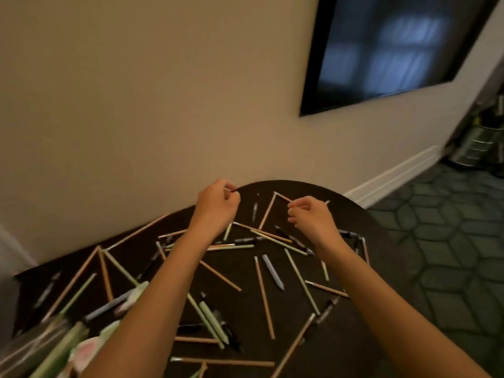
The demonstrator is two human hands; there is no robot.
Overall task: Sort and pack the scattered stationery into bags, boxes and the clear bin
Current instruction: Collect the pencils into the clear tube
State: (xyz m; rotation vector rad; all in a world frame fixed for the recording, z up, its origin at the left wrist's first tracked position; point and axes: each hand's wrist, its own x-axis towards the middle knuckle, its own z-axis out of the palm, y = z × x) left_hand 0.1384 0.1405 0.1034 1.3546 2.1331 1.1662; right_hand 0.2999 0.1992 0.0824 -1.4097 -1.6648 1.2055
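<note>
On the dark round worktop point(240, 317) by the wall point(136, 105), pens and pencils point(264, 296) lie scattered, many crossing over each other. Some are tan, some are pale green, and a grey pen point(272, 271) lies near the middle.

Both arms reach over the mess to the far side of the worktop. The left hand point(216, 204) is up near the far edge. Its fingers are curled, and the thumb and first finger pinch a thin pale stick with a dark tip point(231, 190). It is too blurred to say just what it is.

The right hand point(312, 216) is close by, a little apart from the left. Its fingers are curled too, and it pinches a tan pencil point(283, 197). One end sticks out on each side of the hand.

At the near left corner there is something clear and shiny point(32, 345) with green things by it, all blurred.

A dark screen point(395, 50) hangs on the wall. The floor point(450, 241) on the right has a six-sided pattern.
</note>
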